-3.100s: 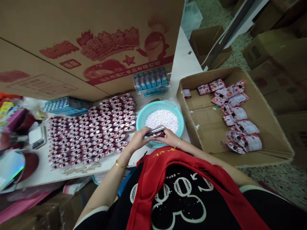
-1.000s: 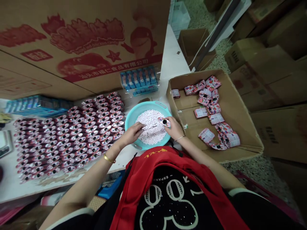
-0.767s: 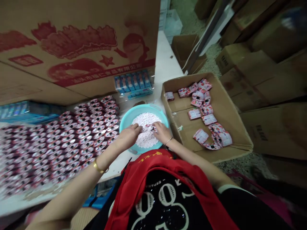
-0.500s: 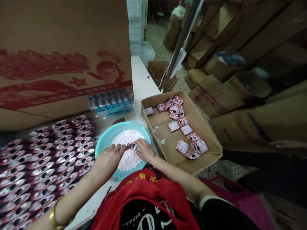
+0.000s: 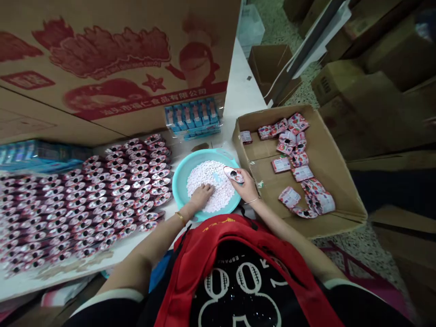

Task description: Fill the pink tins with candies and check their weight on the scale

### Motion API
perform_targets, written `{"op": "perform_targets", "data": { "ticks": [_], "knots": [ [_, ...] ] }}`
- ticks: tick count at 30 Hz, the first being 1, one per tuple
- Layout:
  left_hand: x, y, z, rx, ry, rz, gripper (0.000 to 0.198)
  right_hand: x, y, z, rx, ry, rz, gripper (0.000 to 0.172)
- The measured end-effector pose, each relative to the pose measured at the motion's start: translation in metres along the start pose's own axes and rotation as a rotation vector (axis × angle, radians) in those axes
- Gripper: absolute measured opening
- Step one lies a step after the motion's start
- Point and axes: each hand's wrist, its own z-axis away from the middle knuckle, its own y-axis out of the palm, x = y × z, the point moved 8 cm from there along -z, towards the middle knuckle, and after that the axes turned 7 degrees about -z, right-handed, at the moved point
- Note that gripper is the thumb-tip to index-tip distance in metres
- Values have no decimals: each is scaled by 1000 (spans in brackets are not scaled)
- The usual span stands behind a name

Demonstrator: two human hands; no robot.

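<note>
A turquoise plastic basin (image 5: 180, 185) holds a heap of small whitish-pink candies (image 5: 223, 197). My left hand (image 5: 201, 196) is down in the heap, fingers curled against the candies; how many it grips is hidden. Over the basin's right side, my right hand (image 5: 245, 185) is closed on a small pink-and-white candy box (image 5: 233, 174), whose end with a dark round spot faces up. To the left, many similar boxes (image 5: 117, 184) stand packed in rows on the white table. Several pink packs (image 5: 302, 173) lie in the shallow cardboard box (image 5: 269, 200) right of the basin.
Behind the rows rises a large printed carton (image 5: 119, 59). Blue packs in clear wrap (image 5: 192, 119) lie against it, with more blue packs (image 5: 37, 154) at the left. A slanted dark post (image 5: 306, 52) stands behind the shallow box. More cartons (image 5: 361, 104) are on the floor at the right.
My left hand has let go of the candy box and dropped into the candies. My right hand now holds that box alone, near the basin's right rim. The view has swung left.
</note>
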Motion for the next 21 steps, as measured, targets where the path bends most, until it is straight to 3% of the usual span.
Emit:
{"op": "perform_targets", "data": {
  "ticks": [5, 9, 12, 16, 18, 21],
  "knots": [
    [-31, 24, 15, 35, 100, 218, 46, -11, 3, -1, 11, 71, -51, 33],
    [-29, 17, 26, 27, 124, 363, 51, -16, 5, -1, 16, 107, -101, 35],
    [-15, -5, 40, -17, 117, 419, 42, -11, 5, 1, 21, 70, -86, 31],
    [5, -56, 61, -141, 115, 465, 33, 1, 13, 5, 80, -6, 35, 32],
    [7, -85, 68, -184, 125, 417, 32, 6, 23, 7, 148, -45, 100, 36],
    [-2, -117, 68, -155, 125, 231, 30, 14, 39, 11, 246, -100, 183, 42]
  ]
}}
